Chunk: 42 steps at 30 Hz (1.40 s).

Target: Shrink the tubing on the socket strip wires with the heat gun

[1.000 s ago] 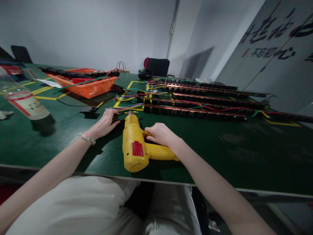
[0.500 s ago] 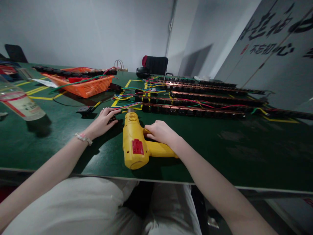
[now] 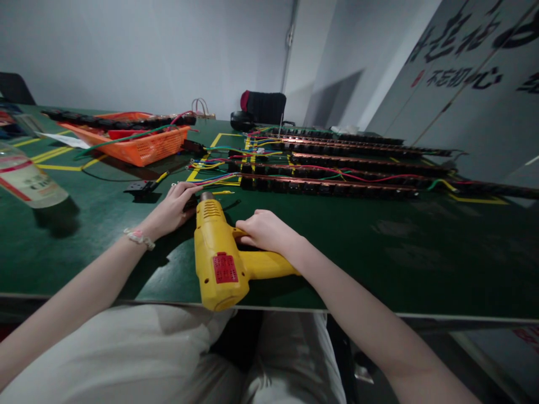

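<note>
**benchlurker:** so what's going on at your desk right now?

**me:** Yellow heat gun (image 3: 219,258) lying on its side on the green table (image 3: 421,264), right at the near edge in front of my lap, butt end just about at the rim. Nozzle points away from me, toward the wiring. My right hand (image 3: 263,231) is closed around its handle, fingers curled over the top where the handle meets the body. There's a red label on the side facing up.

**benchlurker:** and the other hand?

**me:** Left hand (image 3: 170,209) is just left of the nozzle, palm down, fingers bent and pressing on a small dark piece at the end of a bunch of coloured wires (image 3: 214,180). Can't really tell what the piece is, my fingers cover most of it. Bead bracelet (image 3: 138,238) on that wrist.

**benchlurker:** what's the rest of the mess?

**me:** Just past the nozzle there's a row of long black power strips with copper bars (image 3: 328,188) lying side by side, running off to the right, with red, green, blue and yellow wires trailing over them. Yellow tape lines on the table under the wires. A loose black socket module (image 3: 141,188) sits to the left of my left hand, close by. Further back left is an orange plastic basket (image 3: 143,147) with more black strips and a green wire laid across it. Clear plastic bottle (image 3: 25,177) with a red and white label at the far left edge, well apart from everything. A black chair (image 3: 263,108) at the far side of the table.
</note>
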{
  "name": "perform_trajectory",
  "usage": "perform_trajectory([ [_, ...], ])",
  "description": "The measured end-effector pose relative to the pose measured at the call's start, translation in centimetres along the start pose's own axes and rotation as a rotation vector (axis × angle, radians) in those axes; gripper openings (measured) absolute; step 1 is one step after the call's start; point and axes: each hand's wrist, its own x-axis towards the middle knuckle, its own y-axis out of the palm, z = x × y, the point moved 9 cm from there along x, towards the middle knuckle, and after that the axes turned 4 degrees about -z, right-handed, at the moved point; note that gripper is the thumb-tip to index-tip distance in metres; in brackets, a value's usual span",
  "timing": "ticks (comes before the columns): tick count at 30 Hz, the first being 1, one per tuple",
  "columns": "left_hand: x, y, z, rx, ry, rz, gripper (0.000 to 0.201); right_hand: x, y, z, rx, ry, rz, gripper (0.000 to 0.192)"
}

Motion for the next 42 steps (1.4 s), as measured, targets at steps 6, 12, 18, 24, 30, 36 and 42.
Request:
perform_trajectory([
  [6, -0.2, -0.3, 0.5, 0.041, -0.015, -0.016, 0.052, 0.0, 0.0, -0.8, 0.019, 0.041, 0.021, 0.022],
  [12, -0.1, -0.3, 0.5, 0.115, 0.002, 0.003, 0.046, -0.3, -0.1, -2.7, 0.009, 0.121, 0.026, 0.023],
  [18, -0.1, -0.3, 0.1, 0.097, -0.048, 0.027, 0.053, -0.6, -0.1, -4.0, -0.006, 0.191, 0.054, 0.024],
  [24, -0.3, -0.2, 0.3, 0.056, -0.115, 0.052, 0.053, -0.5, -0.1, -3.1, -0.036, 0.135, 0.031, 0.021],
  [30, -0.4, 0.0, 1.4, 0.051, -0.155, 0.041, 0.051, -0.5, 0.2, -0.8, 0.002, 0.047, 0.028, 0.020],
  [36, -0.4, 0.4, 2.1, 0.046, -0.164, 0.047, 0.052, -0.4, 0.2, 0.9, 0.025, 0.000, 0.042, 0.023],
  [42, -0.3, 0.5, 2.4, 0.068, -0.171, 0.061, 0.044, -0.4, 0.2, 0.6, 0.067, 0.016, 0.064, 0.023],
])
